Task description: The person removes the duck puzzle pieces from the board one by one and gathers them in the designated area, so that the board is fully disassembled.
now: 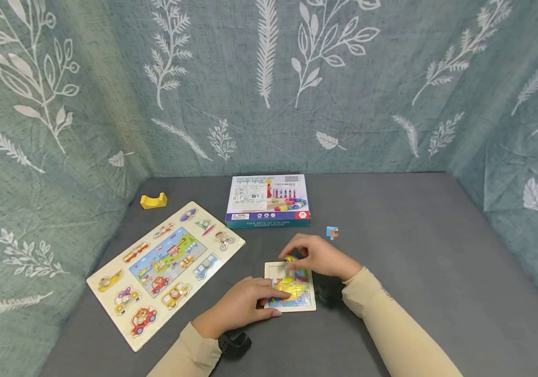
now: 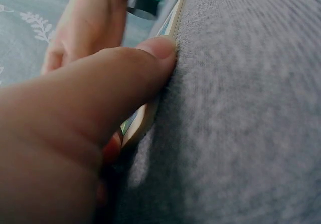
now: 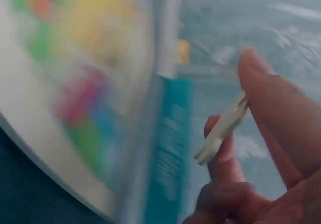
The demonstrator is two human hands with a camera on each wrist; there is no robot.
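A small jigsaw puzzle in a pale wooden frame (image 1: 315, 302) lies on the table, its picture yellow, blue and pink, with a bare patch at its upper left. My left hand (image 1: 245, 303) rests on it, a finger stretched over the yellow pieces. The thumb (image 2: 145, 58) touches the frame's edge in the left wrist view. Above the upper part of the puzzle, my right hand (image 1: 318, 256) pinches a puzzle piece (image 1: 290, 258) between thumb and finger. The right wrist view shows this puzzle piece (image 3: 223, 128) edge-on, raised off the frame.
A blue and orange puzzle piece (image 1: 332, 232) lies at the right, beyond my right hand. Behind stands a beaded-boxes carton (image 1: 268, 202). A large vehicle puzzle board (image 1: 123, 251) lies at the left, with a yellow arched block (image 1: 153, 201) past it. Patterned cloth hangs behind.
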